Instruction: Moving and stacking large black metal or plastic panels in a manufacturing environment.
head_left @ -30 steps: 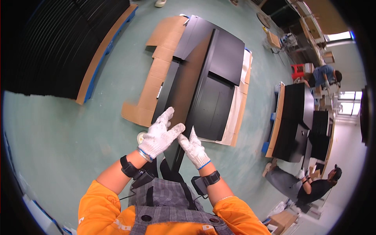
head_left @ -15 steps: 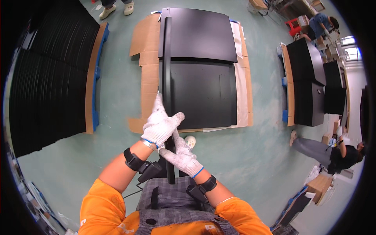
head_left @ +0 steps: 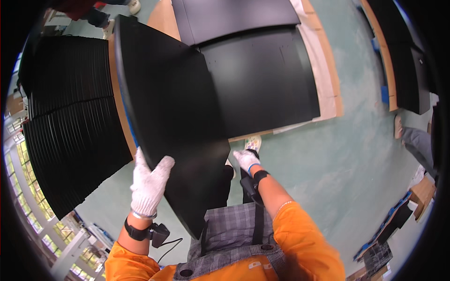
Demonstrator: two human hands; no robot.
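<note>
A large black panel [head_left: 168, 89] is off the stack, tilted with its broad face in view. My gloved left hand [head_left: 150, 180] grips its left edge, the thumb lying over the face and the fingers along the rim. At the panel's right, lower edge, my gloved right hand [head_left: 246, 160] is closed, with its fingertips partly hidden there. Beyond and to the right lie more black panels, a nearer one [head_left: 267, 79] and a farther one [head_left: 239, 16], over cardboard and pale sheet material [head_left: 323, 61].
A stack of many black panels [head_left: 75, 117] stands on the left, with a cardboard edge [head_left: 123, 112] beside it. Another pallet of black pieces [head_left: 398, 61] is at right. A person's legs [head_left: 419, 143] show there; another person's shoe [head_left: 134, 6] shows at the top.
The held panel has swung from edge-on to showing its broad face, over to the left. My hands, close together before, have moved apart. The view has turned and shifted left.
</note>
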